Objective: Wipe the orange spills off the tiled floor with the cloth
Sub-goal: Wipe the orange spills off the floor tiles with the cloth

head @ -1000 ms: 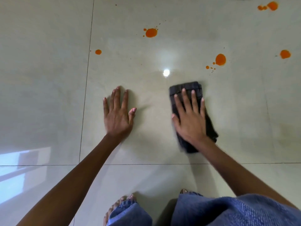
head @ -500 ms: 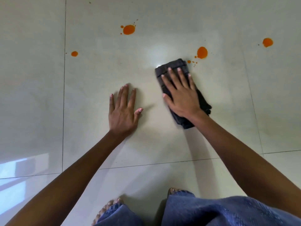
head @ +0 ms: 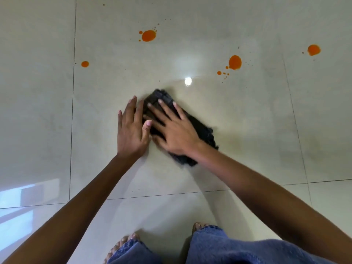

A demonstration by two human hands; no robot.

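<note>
Pale, glossy floor tiles (head: 247,130) run under me, split by thin dark grout lines, with a bright lamp glare (head: 188,81) reflected just ahead of my fingers. The dark cloth (head: 202,132) lies folded on the tile in front of my knees, and my right hand (head: 175,130) is spread flat on top of it, fingers open and pressing down rather than pinching, so the whole pad of fabric meets the floor. My left hand (head: 131,130) rests flat just beside it, fingers open too, its thumb touching the cloth's near edge; I judge it is there partly to prop my weight and partly to steady the fold.

The cloth sits on clean tile, apart from every orange mark. I count 4 main spills ahead: a small dot (head: 85,64) far left, a splat (head: 148,35) straight on, a blob with droplets (head: 235,62) to the right, and another (head: 314,49) further right. More orange shows at the top edge. So most of the wiping looks undone.

I can read no brand, label or writing anywhere, not on the cloth, nor on my blue jeans (head: 219,248).
</note>
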